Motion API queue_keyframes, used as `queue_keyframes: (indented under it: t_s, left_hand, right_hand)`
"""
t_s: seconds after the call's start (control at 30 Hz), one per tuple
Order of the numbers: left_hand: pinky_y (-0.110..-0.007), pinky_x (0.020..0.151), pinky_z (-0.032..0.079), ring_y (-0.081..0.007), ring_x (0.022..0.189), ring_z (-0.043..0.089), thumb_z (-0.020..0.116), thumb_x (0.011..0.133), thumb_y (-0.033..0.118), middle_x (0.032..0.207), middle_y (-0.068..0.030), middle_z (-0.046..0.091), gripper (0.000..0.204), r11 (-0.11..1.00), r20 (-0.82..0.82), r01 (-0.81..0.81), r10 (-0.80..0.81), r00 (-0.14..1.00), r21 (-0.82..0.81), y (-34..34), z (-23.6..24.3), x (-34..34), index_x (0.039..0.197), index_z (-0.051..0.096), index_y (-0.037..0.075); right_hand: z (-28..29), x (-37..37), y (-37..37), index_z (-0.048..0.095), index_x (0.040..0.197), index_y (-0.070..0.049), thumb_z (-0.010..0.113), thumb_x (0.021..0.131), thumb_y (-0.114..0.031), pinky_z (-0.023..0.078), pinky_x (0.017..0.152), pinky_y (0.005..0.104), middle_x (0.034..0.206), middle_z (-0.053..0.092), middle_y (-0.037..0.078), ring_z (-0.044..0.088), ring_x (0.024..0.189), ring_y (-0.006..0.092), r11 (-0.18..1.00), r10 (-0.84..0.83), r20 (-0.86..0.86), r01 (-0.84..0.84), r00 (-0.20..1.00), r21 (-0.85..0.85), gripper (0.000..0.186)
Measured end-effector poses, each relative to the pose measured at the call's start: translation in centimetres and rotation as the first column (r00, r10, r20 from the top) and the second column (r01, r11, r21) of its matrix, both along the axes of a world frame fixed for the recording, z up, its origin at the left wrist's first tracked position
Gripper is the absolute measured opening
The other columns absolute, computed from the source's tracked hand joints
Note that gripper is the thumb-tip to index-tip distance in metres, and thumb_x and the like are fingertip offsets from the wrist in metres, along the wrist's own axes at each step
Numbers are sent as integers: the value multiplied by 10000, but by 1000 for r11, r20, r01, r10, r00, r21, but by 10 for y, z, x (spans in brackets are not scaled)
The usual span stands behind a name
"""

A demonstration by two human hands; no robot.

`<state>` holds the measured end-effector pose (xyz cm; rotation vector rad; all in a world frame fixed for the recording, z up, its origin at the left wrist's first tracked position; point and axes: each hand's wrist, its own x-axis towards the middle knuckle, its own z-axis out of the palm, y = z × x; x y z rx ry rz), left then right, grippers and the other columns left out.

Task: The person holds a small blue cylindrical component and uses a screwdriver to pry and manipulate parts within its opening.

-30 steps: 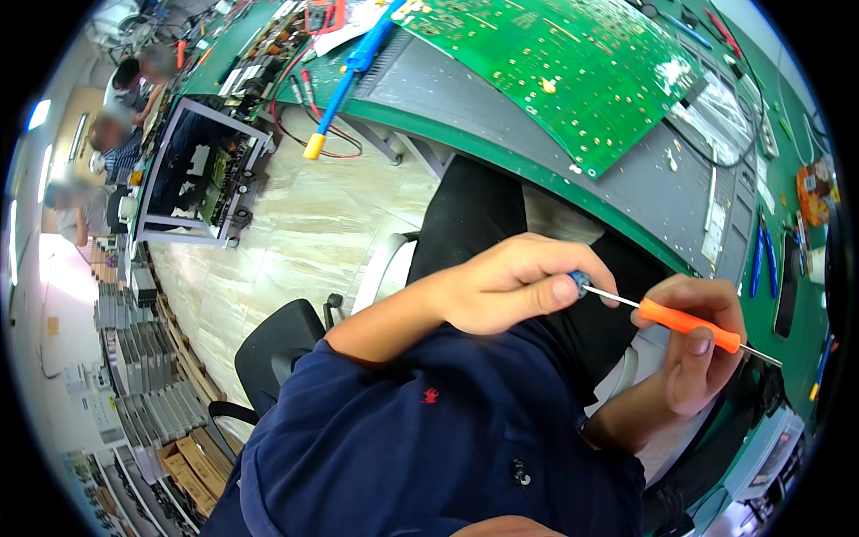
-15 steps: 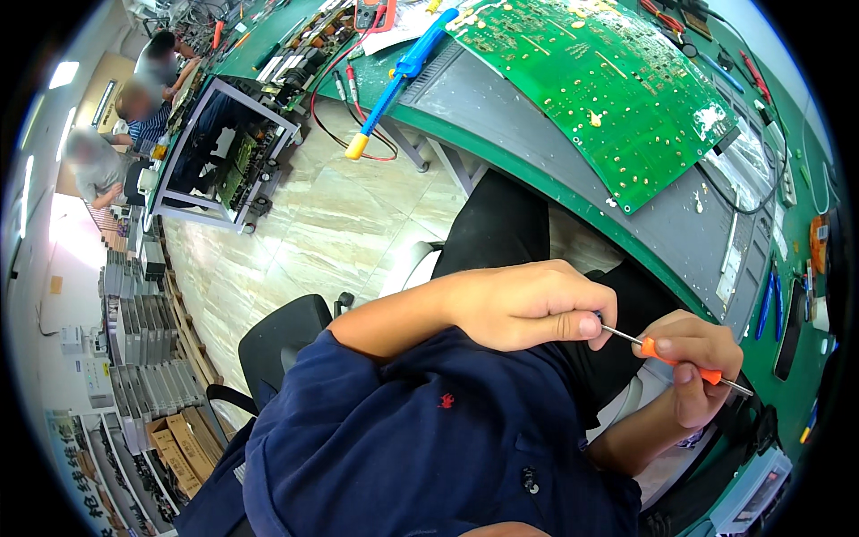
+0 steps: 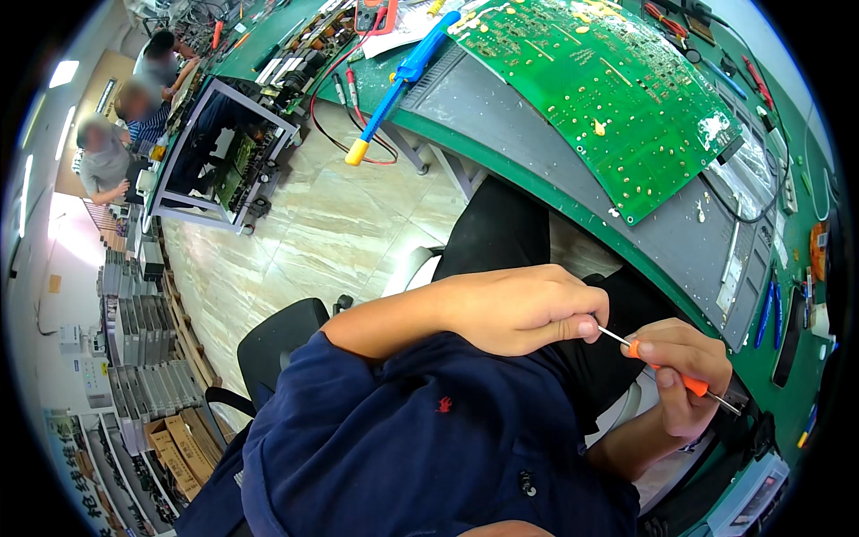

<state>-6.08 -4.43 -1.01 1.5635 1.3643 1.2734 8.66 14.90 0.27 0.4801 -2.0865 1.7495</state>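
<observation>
My right hand is wrapped round the orange handle of a screwdriver. Its thin metal shaft points up and left, and a short metal end sticks out past the handle at lower right. At the shaft's far end, my left hand is closed with thumb and fingers pinched together; the tip of the shaft is hidden in that grip. Both hands are over my lap, short of the bench's front edge. A large green circuit board lies on a grey mat beyond them, touched by neither hand.
A blue tool with a yellow tip juts over the green bench's edge beside red and black test leads. Blue-handled tools lie at right. A grey-framed cart, office chair and several people are at left.
Both hands have shifted slightly left, the right one also a little down, with the screwdriver between them. At far left, one person's head and upper body have moved.
</observation>
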Motion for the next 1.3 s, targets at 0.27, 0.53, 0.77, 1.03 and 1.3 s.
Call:
queue_keyframes:
  t_s: [0.27, 0.53, 0.77, 1.03, 1.3]
  left_hand:
    - [-399, 653, 451, -362, 763, 584, 445, 950, 139, 796, -171, 590, 174, 997, -92, -56, 52, 994, -44, 5, 0, 0, 934, 496, -27]
    - [-419, 595, 434, -362, 700, 577, 471, 937, 152, 731, -152, 585, 146, 984, -212, -140, 115, 970, -109, 17, 0, 10, 937, 505, 9]
    - [-418, 549, 416, -332, 646, 570, 493, 920, 169, 659, -113, 556, 124, 962, -433, -216, 125, 893, -166, 19, 8, 17, 914, 511, 47]
    - [-404, 546, 416, -335, 648, 563, 512, 905, 152, 670, -124, 540, 117, 950, -321, -310, 306, 896, 40, 25, 2, 25, 900, 493, 37]
    - [-413, 564, 427, -360, 658, 561, 521, 908, 143, 695, -152, 551, 130, 942, -207, -331, 335, 919, 53, 54, -25, 46, 933, 483, 21]
  right_hand:
    - [2, 1, -3, 658, 901, 73, 535, 626, 10, 509, 653, 328, 783, 657, 205, 639, 687, 284, 996, -79, 10, 79, 997, 39, 308]
    - [6, 12, 7, 655, 906, 66, 544, 626, 20, 500, 627, 306, 771, 660, 186, 629, 664, 260, 986, -139, 18, 137, 990, 90, 304]
    - [8, 19, 14, 655, 906, 64, 565, 651, -9, 498, 622, 297, 773, 663, 185, 633, 665, 255, 982, -122, 28, 117, 992, 146, 280]
    - [2, 13, -3, 617, 927, 94, 547, 873, -352, 423, 645, 305, 764, 575, 157, 522, 668, 215, 897, -433, -13, 429, 901, -112, 455]
    - [-7, 9, -7, 435, 649, -79, 267, 974, -524, 329, 552, 322, 541, 407, 27, 386, 477, 148, 630, -82, -174, -84, 981, -772, 576]
